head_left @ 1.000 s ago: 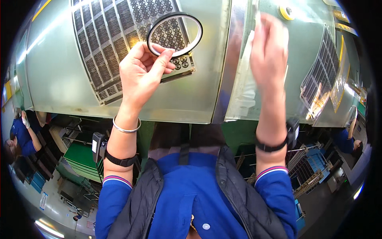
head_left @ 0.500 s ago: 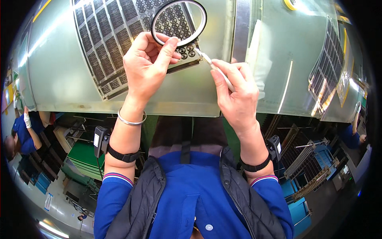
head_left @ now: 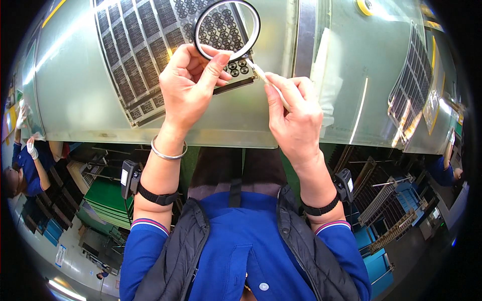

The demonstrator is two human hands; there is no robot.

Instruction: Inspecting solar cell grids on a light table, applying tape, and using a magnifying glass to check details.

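My left hand (head_left: 188, 83) pinches the lower rim of what looks like a roll of narrow black tape with a white core (head_left: 257, 30), raised above the table. My right hand (head_left: 296, 108) grips a slim white pen-shaped tool (head_left: 261, 72) between thumb and fingers. Its pale tip is by the roll's lower right edge; I cannot tell whether they touch. Beneath lies a film sheet with dark circuit-like patterns (head_left: 135, 55) and rows of round figures, partly covered by my left hand and the roll.
A greenish glass-like table (head_left: 70, 95) spans the view, crossed by a metal strip (head_left: 304, 45). A yellow tape roll (head_left: 365, 7) lies far right, with another patterned sheet (head_left: 414, 75) near the right rim. A co-worker in blue with white gloves (head_left: 32, 163) is at the left.
My left hand and the tape roll have shifted slightly right. My right hand has moved a little left, bringing the tool's tip closer to the roll.
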